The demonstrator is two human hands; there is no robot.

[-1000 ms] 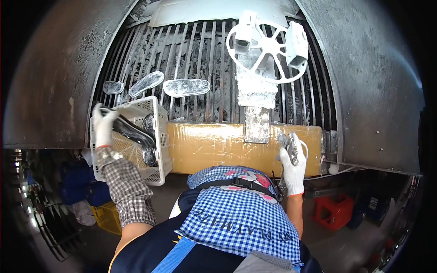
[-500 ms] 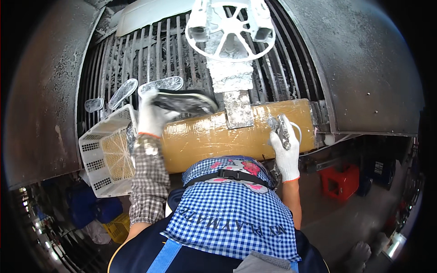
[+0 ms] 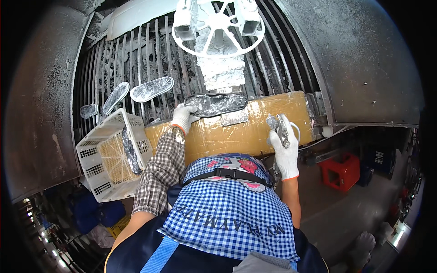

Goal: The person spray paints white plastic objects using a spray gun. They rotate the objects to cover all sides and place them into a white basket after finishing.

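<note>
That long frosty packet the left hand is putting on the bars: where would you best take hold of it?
By a narrow end, as the left hand does at the left tip of the frozen packet. It lies flat and crosswise on the metal bars, long and slim, so the near left end is the easiest part to reach.

My gloves: white, orange cuffs, on left hand (image 3: 183, 117) and right hand (image 3: 285, 148). Sleeve (image 3: 160, 170): brown-white check. Apron (image 3: 232, 218): blue-white gingham. Wrapped block (image 3: 236, 132): tan-yellow. Basket (image 3: 102, 157): white. Oval tray (image 3: 216, 104): dark, silvery sheen. Crate (image 3: 342, 170): red.
</note>
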